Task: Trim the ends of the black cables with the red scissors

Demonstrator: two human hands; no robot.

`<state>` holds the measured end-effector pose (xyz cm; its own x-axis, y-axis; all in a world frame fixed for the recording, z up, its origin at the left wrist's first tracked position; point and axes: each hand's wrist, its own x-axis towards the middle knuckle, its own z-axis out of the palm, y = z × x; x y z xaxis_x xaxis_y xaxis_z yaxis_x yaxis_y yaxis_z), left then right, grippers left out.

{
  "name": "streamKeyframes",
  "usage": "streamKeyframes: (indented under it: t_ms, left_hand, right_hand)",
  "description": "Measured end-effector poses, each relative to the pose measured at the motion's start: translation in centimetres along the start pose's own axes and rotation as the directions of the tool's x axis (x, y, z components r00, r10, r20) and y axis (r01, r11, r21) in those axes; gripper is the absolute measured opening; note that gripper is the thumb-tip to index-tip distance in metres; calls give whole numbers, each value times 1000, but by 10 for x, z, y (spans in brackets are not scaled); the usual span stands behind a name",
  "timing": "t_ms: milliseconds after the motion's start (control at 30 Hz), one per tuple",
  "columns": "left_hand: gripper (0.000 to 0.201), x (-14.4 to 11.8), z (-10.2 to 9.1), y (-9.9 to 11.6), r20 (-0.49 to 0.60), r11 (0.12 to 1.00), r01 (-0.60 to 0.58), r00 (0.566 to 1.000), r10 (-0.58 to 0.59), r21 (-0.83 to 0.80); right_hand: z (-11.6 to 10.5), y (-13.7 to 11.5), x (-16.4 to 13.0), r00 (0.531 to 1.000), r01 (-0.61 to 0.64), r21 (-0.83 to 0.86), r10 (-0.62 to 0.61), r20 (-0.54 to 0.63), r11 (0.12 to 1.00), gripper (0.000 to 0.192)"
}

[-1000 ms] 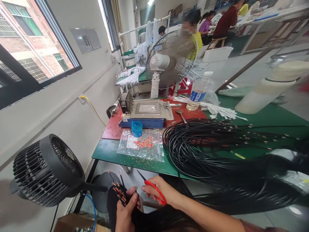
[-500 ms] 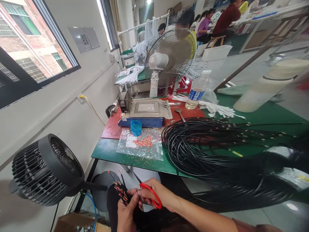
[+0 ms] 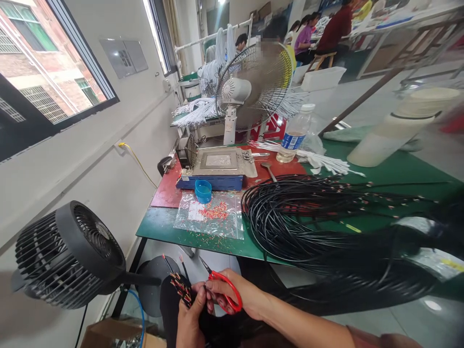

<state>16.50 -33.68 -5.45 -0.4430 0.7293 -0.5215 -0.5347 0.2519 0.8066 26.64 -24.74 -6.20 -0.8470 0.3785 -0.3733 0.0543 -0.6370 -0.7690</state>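
Note:
My left hand [image 3: 191, 316] is closed around a bundle of black cables [image 3: 180, 286] whose ends show short red and light inner wires. Red-handled scissors [image 3: 232, 289] sit in my right hand [image 3: 235, 288], with their dark blades pointing up and to the left, away from the cable ends. The thumbs and fingertips of both hands come together beside the bundle; whatever is pinched between them is too small to make out. Below the hands the cables merge with dark clothing.
On the green table [image 3: 224, 245] lie a plastic bag [image 3: 181, 222] with red and yellow scraps, a blue cup [image 3: 203, 192], a flat heating device [image 3: 213, 181] and a large coil of black cable [image 3: 275, 217]. A bottle [image 3: 291, 140] stands behind. A black fan [image 3: 72, 251] is at left.
The scissor blades have parted slightly and the handles have shifted a little in my right hand. My left hand keeps the bundle in nearly the same place. The whole view has moved slightly.

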Motion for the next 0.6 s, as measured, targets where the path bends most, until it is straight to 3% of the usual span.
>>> streamKeyframes:
  t_ms: [233, 400, 600]
  left_hand:
    - [28, 1, 0, 0, 98, 993, -30, 995, 19, 114]
    - [26, 3, -6, -3, 117, 990, -23, 993, 7, 136]
    - [21, 0, -10, -5, 153, 992, -49, 988, 31, 115]
  right_hand:
    - [-5, -2, 1, 1000, -25, -67, 26, 13, 997, 52]
    - [-6, -6, 2, 997, -62, -59, 64, 49, 996, 41]
    - [-3, -12, 1, 972, -229, 49, 226, 63, 972, 25]
